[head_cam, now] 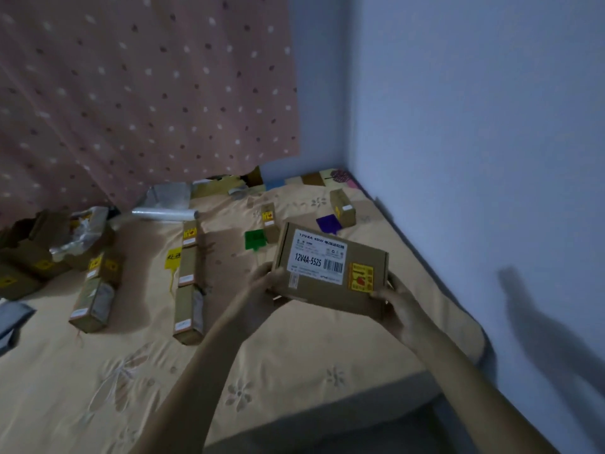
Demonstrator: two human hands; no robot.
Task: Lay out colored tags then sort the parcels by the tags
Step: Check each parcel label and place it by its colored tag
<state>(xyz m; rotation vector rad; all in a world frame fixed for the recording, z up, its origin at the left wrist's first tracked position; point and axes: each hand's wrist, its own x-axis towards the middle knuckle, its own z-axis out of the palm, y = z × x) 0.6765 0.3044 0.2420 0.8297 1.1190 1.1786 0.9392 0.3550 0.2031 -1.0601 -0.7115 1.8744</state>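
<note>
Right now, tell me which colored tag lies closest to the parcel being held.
The green tag. It lies on the bed just left of the held parcel, nearly at its edge; the purple tag sits farther back, and the yellow tag is far left.

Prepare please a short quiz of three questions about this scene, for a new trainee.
1. True or false: both hands hold the cardboard box above the bed.
2. Which tag lies nearest the wall: A yellow, B green, C purple?
3. Fill in: the box label's large print reads 12V4A-____.

Key:
1. True: left hand and right hand grip its ends.
2. C, the purple tag; green tag and yellow tag lie further left.
3. 5525.
</note>
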